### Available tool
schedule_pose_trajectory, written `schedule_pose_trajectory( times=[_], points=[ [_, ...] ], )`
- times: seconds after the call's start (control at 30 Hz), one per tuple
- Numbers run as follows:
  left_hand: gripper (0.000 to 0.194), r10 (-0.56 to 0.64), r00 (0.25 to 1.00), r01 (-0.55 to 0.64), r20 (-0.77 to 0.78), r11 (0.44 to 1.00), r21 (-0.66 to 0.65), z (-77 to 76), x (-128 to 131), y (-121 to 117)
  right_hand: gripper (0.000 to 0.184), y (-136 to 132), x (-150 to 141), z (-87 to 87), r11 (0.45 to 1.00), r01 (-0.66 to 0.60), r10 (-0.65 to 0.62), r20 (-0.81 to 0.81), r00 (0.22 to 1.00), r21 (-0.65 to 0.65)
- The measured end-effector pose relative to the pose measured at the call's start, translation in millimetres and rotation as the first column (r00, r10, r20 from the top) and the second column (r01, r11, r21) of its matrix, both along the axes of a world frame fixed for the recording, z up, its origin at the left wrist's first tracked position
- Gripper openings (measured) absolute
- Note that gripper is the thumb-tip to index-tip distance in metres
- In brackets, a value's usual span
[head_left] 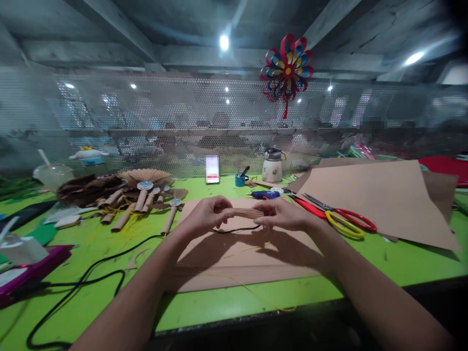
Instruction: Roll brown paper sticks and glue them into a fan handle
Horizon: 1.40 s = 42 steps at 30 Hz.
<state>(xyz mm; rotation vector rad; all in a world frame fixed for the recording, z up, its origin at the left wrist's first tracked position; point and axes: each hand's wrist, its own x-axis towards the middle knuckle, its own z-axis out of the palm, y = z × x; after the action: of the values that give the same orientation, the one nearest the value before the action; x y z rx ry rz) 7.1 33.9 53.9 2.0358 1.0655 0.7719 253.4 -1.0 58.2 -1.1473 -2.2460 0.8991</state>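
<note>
Between my two hands is a narrow stack of pleated brown kraft paper (246, 213), held just above the table. My left hand (214, 213) is closed on its left end, thumb and fingers pinching it. The right end sits in the pinch of my right hand (278, 214). Beneath them lies a large sheet of brown paper (234, 275), shaded by my hands. A black cord (234, 230) crosses that sheet. Just behind my right hand rests a blue glue gun (263, 194).
Scissors with red and yellow handles (343, 222) lie to the right, beside large brown sheets (369, 195). Finished paper fans (144, 178) with rolled handles are piled at left. A phone (212, 169), a blue cup (240, 180) and a jug (272, 165) stand behind. A purple power strip (54, 261) sits at left.
</note>
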Motion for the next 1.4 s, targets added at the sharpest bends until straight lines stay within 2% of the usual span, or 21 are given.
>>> schedule_pose_trajectory(
  times=[0.1,0.2,0.43,0.5,0.57,0.63,0.67,0.73,0.77,0.8,0.83,0.87,0.9,0.93,0.97,1.03,1.1,1.27,1.4],
  points=[
    [0.023,-0.011,1.000,0.012,-0.027,0.999,0.032,1.6,0,-1,0.033,-3,-6,0.4,0.991,-0.005,-0.008,0.099,0.995,0.131],
    [0.019,-0.026,0.999,0.029,-0.039,0.995,0.093,2.7,1,-3,0.026,-3,-12,-4.3,0.983,0.042,-0.064,0.118,0.991,0.179],
    [0.019,-0.044,0.998,0.040,0.037,0.993,0.113,1.2,4,-5,0.022,-1,-19,-16.2,0.994,0.108,-0.104,-0.106,0.989,0.035],
    [0.030,-0.023,0.995,0.010,0.102,0.992,0.127,-2.7,6,-1,0.023,0,-21,-17.4,0.990,0.137,-0.132,-0.162,0.978,0.023],
    [0.049,0.043,0.984,-0.076,0.171,0.978,0.192,-5.9,6,3,0.025,0,-22,-18.2,0.988,0.156,-0.150,-0.222,0.963,0.007],
    [0.059,0.156,0.953,-0.237,0.259,0.919,0.317,-6.5,5,6,0.026,3,-22,-19.0,0.982,0.186,-0.190,-0.306,0.933,-0.041],
    [0.057,0.222,0.920,-0.342,0.322,0.856,0.387,-5.7,4,5,0.026,4,-22,-19.6,0.975,0.208,-0.221,-0.357,0.908,-0.073],
    [0.042,0.324,0.825,-0.544,0.464,0.679,0.493,-3.7,4,2,0.030,8,-22,-21.2,0.961,0.242,-0.278,-0.463,0.842,-0.137],
    [0.031,0.343,0.791,-0.598,0.507,0.611,0.519,-3.2,4,-1,0.033,9,-22,-22.1,0.955,0.249,-0.297,-0.513,0.805,-0.161],
    [0.022,0.338,0.794,-0.595,0.505,0.602,0.533,-3.5,6,-4,0.036,11,-22,-23.0,0.952,0.248,-0.306,-0.554,0.774,-0.180],
    [0.017,0.306,0.832,-0.535,0.462,0.660,0.527,-4.9,9,-7,0.038,11,-23,-23.7,0.951,0.240,-0.309,-0.587,0.749,-0.195],
    [0.019,0.234,0.896,-0.407,0.378,0.776,0.482,-7.2,12,-9,0.040,11,-24,-24.4,0.951,0.228,-0.309,-0.610,0.730,-0.209],
    [0.021,0.159,0.935,-0.279,0.318,0.882,0.380,-10.2,17,-11,0.042,11,-25,-25.0,0.952,0.213,-0.304,-0.623,0.721,-0.219],
    [0.024,0.099,0.946,-0.181,0.308,0.952,0.249,-13.6,21,-11,0.042,9,-28,-25.4,0.954,0.199,-0.298,-0.629,0.718,-0.225],
    [0.030,0.043,0.945,-0.086,0.325,0.990,0.116,-16.8,26,-12,0.043,7,-30,-25.7,0.957,0.186,-0.288,-0.630,0.721,-0.224],
    [0.040,-0.026,0.907,0.063,0.421,0.995,-0.076,-21.4,32,-11,0.042,3,-36,-26.3,0.966,0.156,-0.253,-0.623,0.740,-0.207],
    [0.040,-0.047,0.852,0.156,0.522,0.974,-0.166,-22.8,34,-11,0.041,-1,-41,-27.1,0.974,0.127,-0.215,-0.606,0.766,-0.186],
    [0.029,0.081,0.721,0.158,0.688,0.948,-0.277,-21.4,33,-14,0.038,-3,-47,-30.8,0.982,0.115,-0.181,-0.585,0.791,-0.148],
    [0.028,0.185,0.630,0.151,0.755,0.923,-0.353,-24.8,35,-12,0.037,-2,-49,-33.0,0.982,0.107,-0.175,-0.562,0.809,-0.152]
  ],
)
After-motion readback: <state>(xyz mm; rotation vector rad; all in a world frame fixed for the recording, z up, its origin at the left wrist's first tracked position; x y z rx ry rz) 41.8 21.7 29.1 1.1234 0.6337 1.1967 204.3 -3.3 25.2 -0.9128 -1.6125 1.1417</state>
